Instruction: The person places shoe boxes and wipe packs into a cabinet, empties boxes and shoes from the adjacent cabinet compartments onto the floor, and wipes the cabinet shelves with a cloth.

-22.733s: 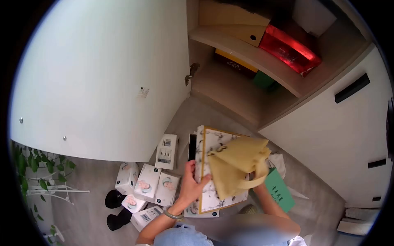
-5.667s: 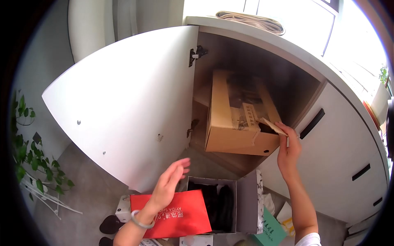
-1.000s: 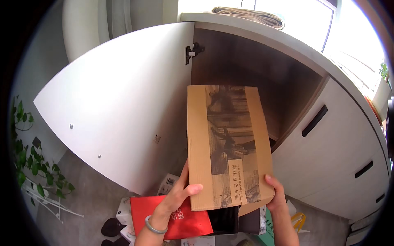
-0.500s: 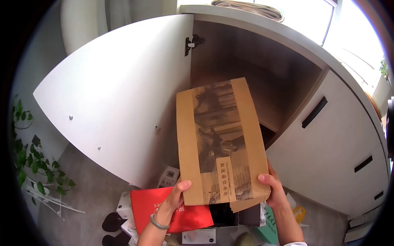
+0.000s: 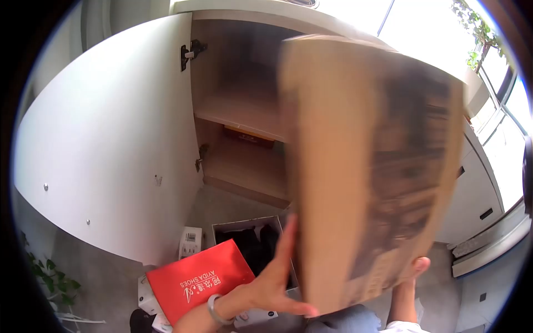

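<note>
A large brown cardboard box (image 5: 338, 183), its face banded with dark printed tape, is held up close in front of me and blurred by motion. My left hand (image 5: 277, 280), with a bangle at the wrist, grips its lower left edge, fingers up the side and thumb at the bottom corner. My right hand (image 5: 413, 272) holds the lower right edge; only its thumb and part of the palm show. Beneath my left arm lies a red shoe box lid (image 5: 202, 275). Beside that lid an open box (image 5: 222, 227) contains something black.
Behind the cardboard box stands a cabinet with its white door (image 5: 105, 139) swung open to the left. A flat box (image 5: 248, 136) sits on the lower shelf (image 5: 239, 166). A small white box (image 5: 190, 242) rests on the floor, and leafy plants flank both sides.
The cardboard box has moved right and upward, closer to me, and is turned more upright. Both hands stay on it. My view has shifted, uncovering the cabinet's lower shelf and the open box.
</note>
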Action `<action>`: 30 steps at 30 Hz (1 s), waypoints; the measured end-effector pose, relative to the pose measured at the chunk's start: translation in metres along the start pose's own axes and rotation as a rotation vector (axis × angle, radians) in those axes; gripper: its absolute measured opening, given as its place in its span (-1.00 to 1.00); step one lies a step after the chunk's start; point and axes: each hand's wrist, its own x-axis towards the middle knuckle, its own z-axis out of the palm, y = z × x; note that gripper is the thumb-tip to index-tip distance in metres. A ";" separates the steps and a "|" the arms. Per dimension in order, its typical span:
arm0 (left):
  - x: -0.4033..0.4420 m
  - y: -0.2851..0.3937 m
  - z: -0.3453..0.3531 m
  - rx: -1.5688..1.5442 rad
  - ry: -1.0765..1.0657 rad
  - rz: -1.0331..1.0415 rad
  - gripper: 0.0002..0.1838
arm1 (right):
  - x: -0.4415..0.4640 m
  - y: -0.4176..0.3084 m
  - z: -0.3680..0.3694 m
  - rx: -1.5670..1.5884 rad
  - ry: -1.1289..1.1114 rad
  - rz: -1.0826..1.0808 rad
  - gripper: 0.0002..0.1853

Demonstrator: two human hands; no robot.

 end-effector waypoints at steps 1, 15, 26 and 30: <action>0.026 0.013 0.006 0.105 -0.046 0.134 0.46 | -0.005 -0.018 0.012 -0.038 0.072 -0.094 -0.26; -0.007 -0.051 0.060 -0.309 0.521 -0.428 -0.69 | -0.221 -0.102 -0.041 -0.040 1.134 -0.113 -0.34; -0.005 -0.068 0.044 -0.267 0.560 -0.541 -0.83 | -0.376 0.043 -0.124 0.221 1.687 0.198 -0.23; -0.006 -0.080 0.043 -0.248 0.563 -0.586 -0.83 | -0.395 0.049 -0.123 0.340 1.675 0.344 -0.17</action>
